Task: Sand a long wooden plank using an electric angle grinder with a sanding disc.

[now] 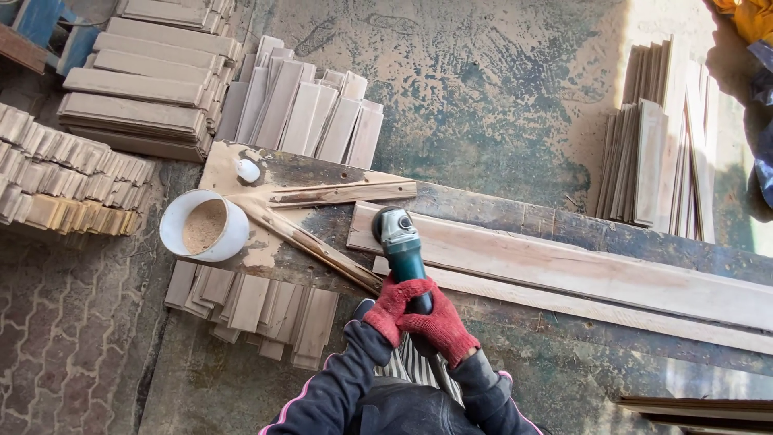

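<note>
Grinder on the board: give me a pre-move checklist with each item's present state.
1. Both gloved hands on the grinder: left hand and right hand wrap its body. Ok.
2. Grinder head on the board: at its left end. Ok.
3. Board clamped: cannot tell.
4. Disc spinning: cannot tell.
5. Bucket of sawdust apart from the grinder: ok.
6. Cord routing: hidden, cannot tell.

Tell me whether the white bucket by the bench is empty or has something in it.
Partly filled. The white bucket stands upright and open, with tan sawdust-like powder covering its bottom, well below the rim.
</note>
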